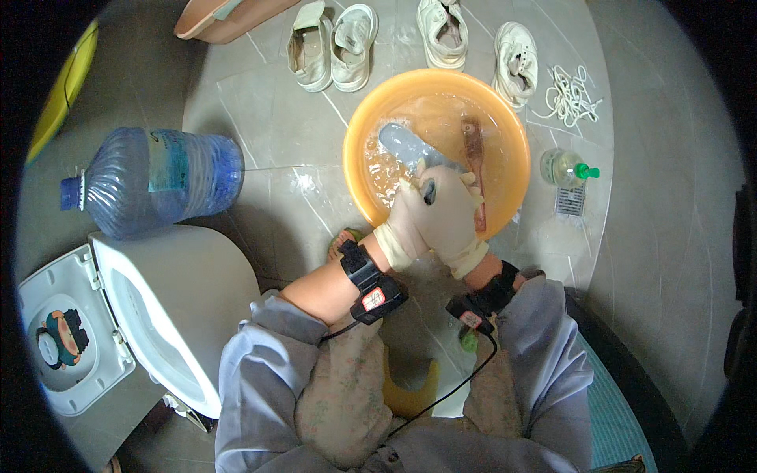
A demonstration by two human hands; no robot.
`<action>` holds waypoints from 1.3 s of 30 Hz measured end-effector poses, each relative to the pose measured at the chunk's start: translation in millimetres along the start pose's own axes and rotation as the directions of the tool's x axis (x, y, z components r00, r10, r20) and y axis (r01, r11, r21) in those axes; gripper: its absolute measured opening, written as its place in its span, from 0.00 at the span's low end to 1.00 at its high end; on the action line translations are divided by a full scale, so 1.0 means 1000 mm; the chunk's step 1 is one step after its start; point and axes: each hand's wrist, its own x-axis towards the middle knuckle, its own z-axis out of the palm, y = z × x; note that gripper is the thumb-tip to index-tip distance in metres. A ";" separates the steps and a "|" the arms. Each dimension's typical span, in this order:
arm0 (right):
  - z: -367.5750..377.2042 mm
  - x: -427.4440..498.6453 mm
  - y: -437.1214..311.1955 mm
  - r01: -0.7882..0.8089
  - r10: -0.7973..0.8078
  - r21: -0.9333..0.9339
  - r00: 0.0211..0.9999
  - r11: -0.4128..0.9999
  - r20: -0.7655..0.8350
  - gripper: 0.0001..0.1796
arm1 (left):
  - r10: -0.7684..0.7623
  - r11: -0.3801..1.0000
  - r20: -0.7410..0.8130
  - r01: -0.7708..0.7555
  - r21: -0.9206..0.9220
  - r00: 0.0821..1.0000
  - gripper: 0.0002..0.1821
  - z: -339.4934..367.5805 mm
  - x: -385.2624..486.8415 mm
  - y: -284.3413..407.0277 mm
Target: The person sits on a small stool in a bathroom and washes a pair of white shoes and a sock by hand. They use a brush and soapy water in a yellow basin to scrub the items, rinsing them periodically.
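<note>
My left hand (407, 216) and my right hand (450, 207), both in cream rubber gloves, are pressed together over the near side of an orange plastic basin (353, 148). Their fingers close around the near end of a grey shoe insole (411, 145), and a small dark bit shows between the gloves. The insole's far end points up and left over the soapy water (437, 109). To the right of it, a reddish-brown scrubbing brush (475, 151) lies in the water, its handle towards me. The fingertips are mostly hidden.
Beyond the basin stand white shoes (353, 50), another pair (516, 59) and loose white laces (571, 97). A green-capped bottle (559, 167) is beside a floor drain (570, 201). Left are a large blue water bottle (165, 177) and a toilet (183, 295). A wrist-device cable (437, 402) crosses my lap.
</note>
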 end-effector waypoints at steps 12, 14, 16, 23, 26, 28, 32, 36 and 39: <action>0.006 0.021 0.005 -0.067 0.067 -0.054 0.998 0.996 -0.001 0.20 | 0.049 0.999 -0.050 -0.049 -0.011 0.998 0.27 -0.028 0.004 0.000; 0.004 0.021 0.001 -0.086 0.086 -0.019 0.996 0.996 0.011 0.20 | 0.059 0.998 -0.067 -0.059 0.011 0.996 0.26 -0.030 0.005 0.000; 0.003 0.021 -0.002 -0.079 0.078 0.023 0.997 0.997 0.023 0.20 | 0.068 0.997 -0.084 -0.066 0.026 0.994 0.25 -0.031 0.005 0.000; 0.001 0.019 -0.010 -0.117 0.111 0.079 0.990 0.990 0.083 0.20 | 0.083 0.996 -0.104 -0.079 0.048 0.991 0.22 -0.035 0.002 -0.001; 0.002 0.016 -0.008 -0.184 0.173 0.067 0.975 0.981 0.137 0.21 | 0.091 0.995 -0.107 -0.086 0.044 0.990 0.20 -0.037 0.001 -0.002; 0.004 0.015 -0.006 -0.250 0.238 0.047 0.955 0.967 0.179 0.21 | 0.094 0.995 -0.105 -0.090 0.048 0.990 0.19 -0.040 0.000 -0.002; 0.008 0.014 0.000 -0.177 0.174 0.008 0.974 0.984 0.144 0.22 | 0.121 0.990 -0.106 -0.111 0.092 0.987 0.17 -0.054 -0.001 -0.002; 0.013 0.011 0.005 -0.188 0.182 0.032 0.972 0.982 0.148 0.21 | 0.191 0.960 -0.051 -0.176 0.218 0.980 0.15 -0.061 -0.004 -0.002; 0.014 0.011 0.008 -0.191 0.190 -0.010 0.969 0.982 0.160 0.21 | 0.150 0.989 -0.138 -0.147 0.030 0.979 0.18 -0.047 -0.006 -0.001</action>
